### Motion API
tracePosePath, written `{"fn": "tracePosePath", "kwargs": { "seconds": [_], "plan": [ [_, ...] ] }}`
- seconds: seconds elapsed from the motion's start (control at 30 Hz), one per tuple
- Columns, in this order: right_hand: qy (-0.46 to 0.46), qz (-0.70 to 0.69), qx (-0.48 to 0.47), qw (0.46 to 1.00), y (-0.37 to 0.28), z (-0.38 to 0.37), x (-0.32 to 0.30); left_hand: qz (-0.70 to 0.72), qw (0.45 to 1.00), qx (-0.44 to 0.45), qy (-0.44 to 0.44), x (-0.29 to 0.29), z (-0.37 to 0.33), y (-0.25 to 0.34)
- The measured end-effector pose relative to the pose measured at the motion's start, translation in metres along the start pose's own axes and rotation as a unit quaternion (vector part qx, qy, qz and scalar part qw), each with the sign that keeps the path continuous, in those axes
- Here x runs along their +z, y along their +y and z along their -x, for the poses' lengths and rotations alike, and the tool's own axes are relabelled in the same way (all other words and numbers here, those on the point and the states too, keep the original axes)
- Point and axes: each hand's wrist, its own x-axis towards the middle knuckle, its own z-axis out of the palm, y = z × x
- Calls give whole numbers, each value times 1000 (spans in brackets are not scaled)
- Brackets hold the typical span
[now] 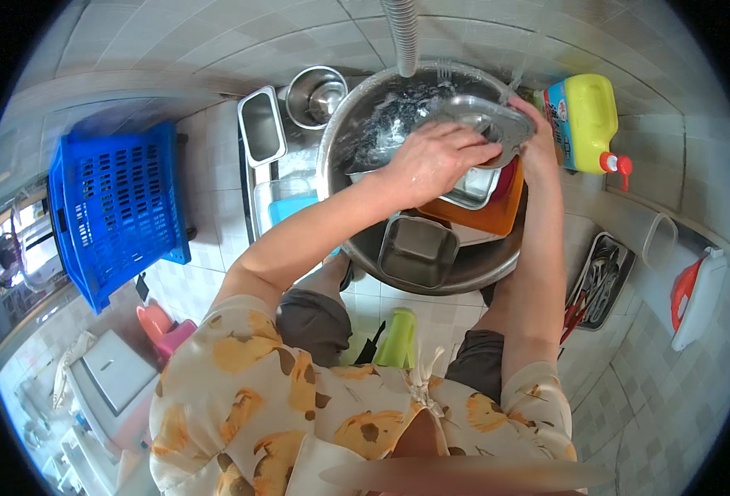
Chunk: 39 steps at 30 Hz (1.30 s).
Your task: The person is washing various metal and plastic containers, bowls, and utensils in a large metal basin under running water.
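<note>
A greyish lid-like piece with rounded corners [474, 106] is tilted over the large metal basin [328, 178]. My right hand [538, 142] grips its right edge. Across its near side lies my left hand [441, 162], wet, with fingers bent and pressed together; whatever is under them is hidden. Below both hands, a rectangular metal pan [466, 192] rests on an orange tray [507, 213]. Another metal pan [418, 250] leans at the basin's near side. Suds and water lie behind my left hand, where a fork [445, 73] shows at the far rim.
Left of the basin stand a deep metal pan [262, 126], a round metal pot [317, 97] and a blue crate [121, 207]. At right are a yellow jug with a red pump [590, 116] and a cutlery tray [621, 289]. A ribbed hose [401, 37] hangs over the basin.
</note>
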Motion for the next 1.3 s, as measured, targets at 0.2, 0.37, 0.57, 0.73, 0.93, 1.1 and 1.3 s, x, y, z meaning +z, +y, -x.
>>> {"fn": "tracePosePath", "kwargs": {
  "seconds": [0.2,0.37,0.57,0.73,0.93,1.1,1.3],
  "plan": [
    [-39,106,74,991,-8,4,12,255,904,-344,-13,-22,23,-5],
    [-35,130,73,988,-8,1,18,484,735,-458,126,-33,33,-17],
    [-26,151,82,985,-5,1,22,466,749,-454,122,-40,46,-30],
    [-35,195,61,978,-3,-1,16,302,795,-476,223,-103,84,-50],
    [-81,268,43,959,8,2,26,79,813,-446,367,-151,168,-132],
    [-133,340,56,929,10,7,30,81,783,-471,399,-126,213,-188],
    [-142,358,44,922,7,6,32,-144,749,-578,290,-101,242,-244]
  ]
}}
